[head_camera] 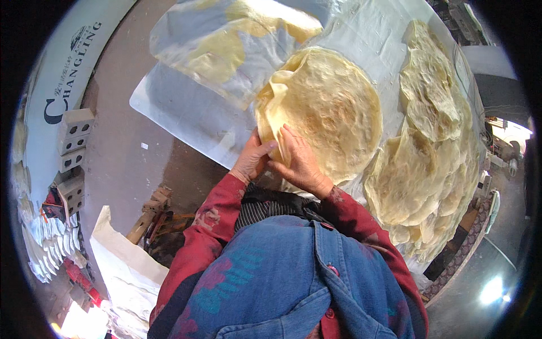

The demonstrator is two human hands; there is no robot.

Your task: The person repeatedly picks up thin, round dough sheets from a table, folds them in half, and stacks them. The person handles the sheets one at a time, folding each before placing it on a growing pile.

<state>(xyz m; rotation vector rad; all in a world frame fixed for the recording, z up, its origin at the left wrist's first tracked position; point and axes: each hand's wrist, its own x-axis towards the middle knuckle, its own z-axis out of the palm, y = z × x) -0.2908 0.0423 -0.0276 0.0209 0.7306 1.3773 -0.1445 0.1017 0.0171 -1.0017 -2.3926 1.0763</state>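
Observation:
In front of me lies a round stack of thin, pale-yellow flatbread-like sheets (pixel 334 114), wrinkled and browned in the middle. The near left edge of the top sheet (pixel 279 108) is lifted and curls into a fold. My left hand (pixel 252 156) grips that edge, thumb on top and its other fingertips partly hidden. Beside it, my right hand (pixel 301 163) has its fingers laid along the folded edge, with the thumb pointing toward the left hand. Whether the right hand pinches the sheet or only presses on it is hard to see.
Clear plastic sheeting (pixel 178 112) covers the work surface. More overlapping sheets (pixel 400 178) spread along the right side, another pile (pixel 430 84) beyond them. Perforated bricks (pixel 76 131) stand by a wall panel bearing writing at left. White sheet material (pixel 123 258) lies lower left.

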